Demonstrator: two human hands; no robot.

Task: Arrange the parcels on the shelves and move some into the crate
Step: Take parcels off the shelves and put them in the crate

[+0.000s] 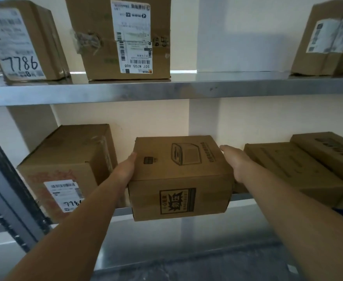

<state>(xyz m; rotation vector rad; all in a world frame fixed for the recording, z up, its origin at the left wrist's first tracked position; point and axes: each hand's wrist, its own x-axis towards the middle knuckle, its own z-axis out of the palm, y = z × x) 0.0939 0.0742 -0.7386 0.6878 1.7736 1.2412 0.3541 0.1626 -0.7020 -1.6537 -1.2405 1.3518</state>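
Note:
A brown cardboard parcel (pixel 179 175) with a printed box drawing on top and a black stamp on its front sits at the front edge of the middle shelf (pixel 245 196), overhanging it. My left hand (pixel 127 168) presses flat against its left side. My right hand (pixel 235 162) presses flat against its right side, fingers straight along the top edge. Both palms carry the parcel between them. No crate is in view.
A larger labelled box (pixel 65 169) stands left of the parcel. Two flat boxes (pixel 300 169) lie to its right. On the upper shelf (pixel 166 89) stand three labelled boxes, one marked 7786 (pixel 20 43). A dark metal upright (pixel 8 183) runs down the left.

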